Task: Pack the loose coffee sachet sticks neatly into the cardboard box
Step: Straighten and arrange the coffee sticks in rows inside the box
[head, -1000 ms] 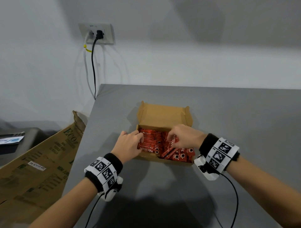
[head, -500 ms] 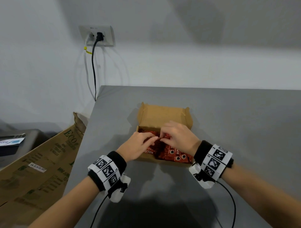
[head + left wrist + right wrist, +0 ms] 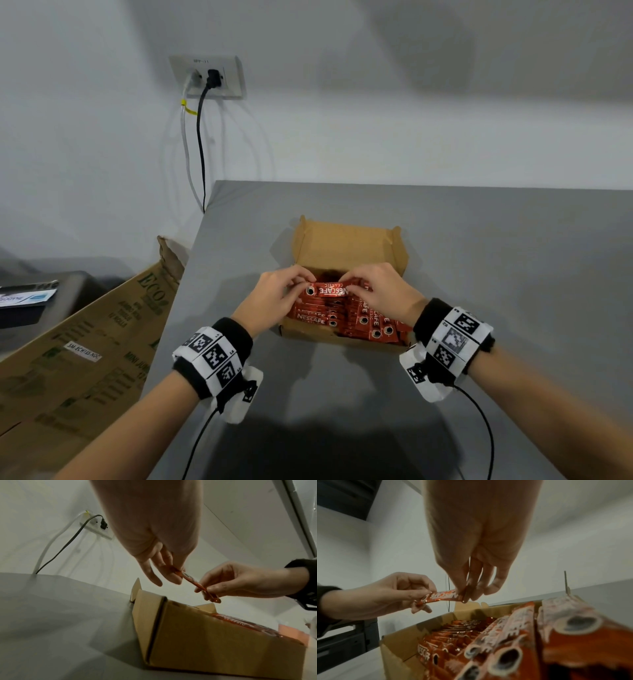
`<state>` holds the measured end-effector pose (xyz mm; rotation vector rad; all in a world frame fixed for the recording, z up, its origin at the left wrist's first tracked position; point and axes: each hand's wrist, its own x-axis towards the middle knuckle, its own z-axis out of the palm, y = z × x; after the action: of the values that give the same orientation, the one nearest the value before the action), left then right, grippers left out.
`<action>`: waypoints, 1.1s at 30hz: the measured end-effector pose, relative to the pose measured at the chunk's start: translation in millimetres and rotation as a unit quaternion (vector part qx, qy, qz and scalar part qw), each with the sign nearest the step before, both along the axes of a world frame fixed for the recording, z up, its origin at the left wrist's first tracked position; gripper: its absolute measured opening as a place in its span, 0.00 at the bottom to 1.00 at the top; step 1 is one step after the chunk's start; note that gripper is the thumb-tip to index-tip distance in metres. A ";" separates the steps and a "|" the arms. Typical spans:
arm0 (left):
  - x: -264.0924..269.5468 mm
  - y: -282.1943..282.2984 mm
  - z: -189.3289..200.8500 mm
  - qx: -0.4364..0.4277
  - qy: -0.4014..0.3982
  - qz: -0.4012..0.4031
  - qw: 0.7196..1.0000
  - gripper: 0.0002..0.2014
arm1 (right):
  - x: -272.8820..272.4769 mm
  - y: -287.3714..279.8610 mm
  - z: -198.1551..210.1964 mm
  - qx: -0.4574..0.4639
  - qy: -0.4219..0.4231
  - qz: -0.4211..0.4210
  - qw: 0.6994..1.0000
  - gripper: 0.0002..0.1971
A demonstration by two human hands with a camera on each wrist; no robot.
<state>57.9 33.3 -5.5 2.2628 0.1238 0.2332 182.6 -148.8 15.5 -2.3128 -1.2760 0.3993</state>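
Observation:
An open cardboard box (image 3: 346, 245) sits on the grey table, filled with several red coffee sachet sticks (image 3: 368, 317). Both hands hold one red sachet (image 3: 329, 290) level above the box. My left hand (image 3: 274, 298) pinches its left end and my right hand (image 3: 380, 291) pinches its right end. In the left wrist view the sachet (image 3: 197, 584) hangs between the two hands above the box (image 3: 214, 635). The right wrist view shows the same sachet (image 3: 441, 597) over the packed sticks (image 3: 505, 635), some lying lengthwise at the right side.
The grey table (image 3: 513, 274) runs to a left edge near a large brown carton (image 3: 78, 342) leaning beside it. A wall socket (image 3: 209, 77) with two cables sits on the white wall. A dark unit (image 3: 30, 301) stands at far left.
Both hands rose out of the box, lifting one sachet from the pile; it now stretches sideways between their fingertips above the box.

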 end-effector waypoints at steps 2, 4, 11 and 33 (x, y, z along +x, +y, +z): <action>-0.7 1.9 -1.7 0.016 0.016 0.001 1.000 0.08 | -1.9 0.5 -2.3 0.027 0.034 -0.030 0.999 0.14; -3.1 1.5 -3.8 -0.019 0.013 0.019 1.000 0.07 | -4.8 1.4 -3.6 0.074 0.064 -0.064 0.993 0.18; -2.1 -20.6 -5.5 -0.021 0.036 -0.035 0.999 0.06 | -31.0 20.6 12.1 0.239 0.168 -0.067 0.954 0.33; -10.6 5.3 -15.6 0.063 0.134 0.076 0.986 0.22 | -44.4 31.5 -12.3 -0.168 -0.026 0.059 0.984 0.04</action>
<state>47.3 38.6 -21.1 2.4032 0.4358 0.0153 138.2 -117.3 3.3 -2.5445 -1.4709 0.6404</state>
